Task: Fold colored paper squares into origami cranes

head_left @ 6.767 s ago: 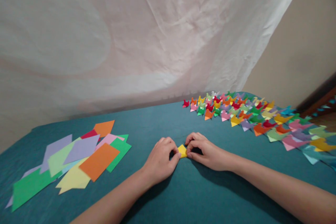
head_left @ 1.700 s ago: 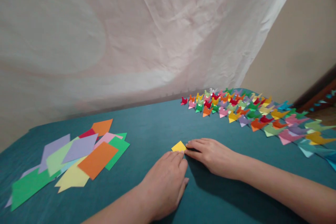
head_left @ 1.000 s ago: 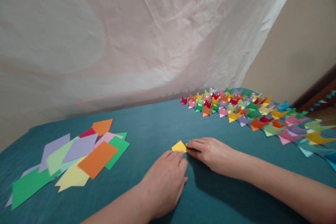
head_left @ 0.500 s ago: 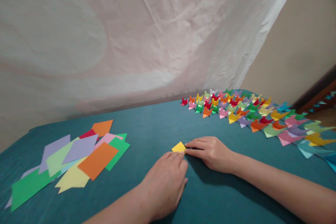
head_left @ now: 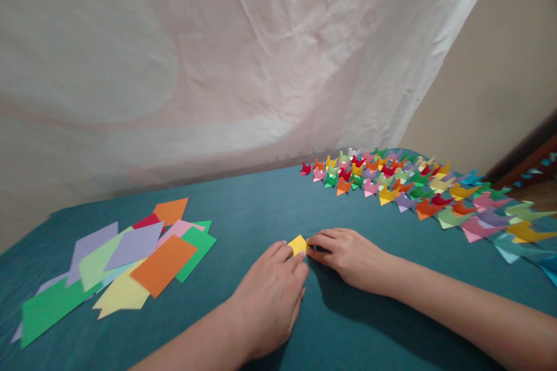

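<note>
Only the far part of the small yellow paper piece (head_left: 298,243) is visible, because the fingertips of both hands cover its near edge and its right corner, so its folded form is hard to make out. Both forearms are cut off by the lower border of the picture. The left hand (head_left: 270,301) comes from the near side of the yellow paper piece. It lies palm down and low on the teal worktop (head_left: 256,203), with the fingers stretched forward and close together, and their tips press on the near edge of the piece. The right hand (head_left: 346,255) comes from the right of the piece. Its fingers are curled, and the thumb and forefinger meet at the right corner of the piece, but I cannot tell if the paper is really between them. The piece lies flat on the worktop, between the two hands. Far to the left of the piece lies a loose heap of coloured sheets (head_left: 130,261). Behind the piece and to its right stand rows of many small folded paper figures (head_left: 404,188), and the nearest ones at the right border are blurred.
</note>
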A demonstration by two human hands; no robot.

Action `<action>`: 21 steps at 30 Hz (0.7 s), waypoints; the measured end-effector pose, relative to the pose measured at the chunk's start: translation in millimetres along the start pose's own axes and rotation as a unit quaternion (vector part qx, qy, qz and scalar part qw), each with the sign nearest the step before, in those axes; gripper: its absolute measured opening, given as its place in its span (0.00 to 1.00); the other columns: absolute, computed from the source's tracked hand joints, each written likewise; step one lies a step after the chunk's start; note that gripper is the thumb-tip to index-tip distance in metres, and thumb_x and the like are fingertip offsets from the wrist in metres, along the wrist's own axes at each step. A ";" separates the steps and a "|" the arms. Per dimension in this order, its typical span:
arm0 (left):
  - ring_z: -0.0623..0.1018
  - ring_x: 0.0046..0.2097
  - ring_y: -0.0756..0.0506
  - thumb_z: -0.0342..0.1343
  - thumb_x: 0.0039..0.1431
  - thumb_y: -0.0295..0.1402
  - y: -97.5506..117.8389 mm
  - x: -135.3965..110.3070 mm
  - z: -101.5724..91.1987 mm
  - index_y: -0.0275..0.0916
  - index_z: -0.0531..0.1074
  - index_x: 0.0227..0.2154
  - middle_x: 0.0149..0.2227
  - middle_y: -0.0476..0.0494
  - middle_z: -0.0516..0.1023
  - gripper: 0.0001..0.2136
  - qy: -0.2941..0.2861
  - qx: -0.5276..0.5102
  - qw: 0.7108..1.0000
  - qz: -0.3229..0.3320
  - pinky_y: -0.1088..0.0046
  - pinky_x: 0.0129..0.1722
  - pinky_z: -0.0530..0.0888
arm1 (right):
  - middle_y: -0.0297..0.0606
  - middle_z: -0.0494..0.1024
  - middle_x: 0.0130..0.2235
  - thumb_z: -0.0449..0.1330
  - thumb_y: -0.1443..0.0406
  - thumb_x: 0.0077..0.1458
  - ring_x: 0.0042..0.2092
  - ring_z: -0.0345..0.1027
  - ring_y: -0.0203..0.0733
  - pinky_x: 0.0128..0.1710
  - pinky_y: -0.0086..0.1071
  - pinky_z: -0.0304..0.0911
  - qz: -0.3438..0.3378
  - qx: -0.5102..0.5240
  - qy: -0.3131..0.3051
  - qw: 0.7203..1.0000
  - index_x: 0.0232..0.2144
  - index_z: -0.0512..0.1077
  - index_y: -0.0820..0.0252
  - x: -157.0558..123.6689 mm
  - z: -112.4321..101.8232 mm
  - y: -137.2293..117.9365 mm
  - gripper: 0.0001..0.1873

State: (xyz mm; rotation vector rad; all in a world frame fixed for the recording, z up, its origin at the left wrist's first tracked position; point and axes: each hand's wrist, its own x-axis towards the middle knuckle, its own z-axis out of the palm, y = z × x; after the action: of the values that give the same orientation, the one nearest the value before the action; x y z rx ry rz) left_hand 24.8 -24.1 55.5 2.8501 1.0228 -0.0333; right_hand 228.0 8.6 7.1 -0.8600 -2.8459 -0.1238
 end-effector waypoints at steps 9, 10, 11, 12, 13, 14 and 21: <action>0.72 0.42 0.41 0.45 0.56 0.25 -6.4 -2.5 -11.4 0.38 0.69 0.32 0.35 0.41 0.75 0.08 -0.017 -0.009 1.000 -0.002 0.58 0.54 0.61 | 0.45 0.74 0.42 0.51 0.70 0.59 0.44 0.67 0.43 0.42 0.36 0.65 0.003 0.012 -0.001 1.000 0.46 0.71 0.63 0.0 -2.2 -0.4 0.14; 0.72 0.42 0.41 0.45 0.55 0.25 -6.5 -2.7 -12.0 0.38 0.69 0.32 0.34 0.41 0.75 0.07 -0.020 -0.008 1.000 -0.004 0.58 0.55 0.61 | 0.45 0.74 0.42 0.51 0.70 0.59 0.43 0.67 0.43 0.42 0.36 0.65 0.003 0.011 -0.001 1.000 0.46 0.71 0.63 0.0 -2.2 -0.3 0.14; 0.72 0.42 0.41 0.46 0.54 0.24 -6.4 -2.7 -12.4 0.37 0.69 0.32 0.34 0.41 0.75 0.08 -0.023 -0.006 1.000 -0.005 0.58 0.55 0.61 | 0.45 0.74 0.42 0.51 0.70 0.59 0.43 0.67 0.43 0.41 0.35 0.65 0.003 0.010 -0.001 1.000 0.46 0.71 0.63 0.0 -2.2 -0.3 0.14; 0.72 0.43 0.41 0.46 0.53 0.24 -6.2 -2.6 -12.7 0.37 0.69 0.33 0.35 0.41 0.75 0.08 -0.026 -0.003 1.000 -0.006 0.58 0.55 0.61 | 0.45 0.74 0.42 0.51 0.70 0.60 0.43 0.67 0.43 0.41 0.35 0.65 0.003 0.009 -0.003 1.000 0.45 0.71 0.63 0.1 -2.2 -0.4 0.14; 0.72 0.43 0.41 0.47 0.52 0.24 -5.9 -2.5 -12.9 0.37 0.69 0.33 0.35 0.41 0.75 0.08 -0.029 0.000 1.000 -0.006 0.58 0.54 0.61 | 0.45 0.74 0.42 0.51 0.70 0.60 0.43 0.67 0.43 0.41 0.35 0.65 0.004 0.007 -0.004 1.000 0.45 0.71 0.63 0.2 -2.2 -0.4 0.13; 0.72 0.43 0.41 0.47 0.51 0.23 -5.6 -2.3 -13.1 0.37 0.69 0.33 0.35 0.40 0.75 0.08 -0.034 0.003 0.999 -0.006 0.58 0.54 0.61 | 0.45 0.74 0.42 0.51 0.70 0.60 0.43 0.67 0.43 0.41 0.35 0.65 0.004 0.005 -0.006 1.000 0.45 0.71 0.62 0.3 -2.2 -0.4 0.13; 0.72 0.40 0.40 0.47 0.50 0.22 -6.3 -0.9 -14.3 0.37 0.69 0.32 0.33 0.40 0.75 0.08 -0.041 0.001 0.999 -0.004 0.58 0.51 0.65 | 0.45 0.74 0.43 0.51 0.69 0.61 0.44 0.67 0.44 0.41 0.37 0.64 0.007 0.000 -0.021 1.000 0.47 0.70 0.62 1.4 -3.8 -1.4 0.14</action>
State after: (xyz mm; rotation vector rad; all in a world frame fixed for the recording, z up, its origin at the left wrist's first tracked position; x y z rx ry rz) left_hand 19.8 -18.2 69.2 2.8212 1.0182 -0.1519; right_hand 226.6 7.7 11.1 -0.8936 -2.8772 -0.1049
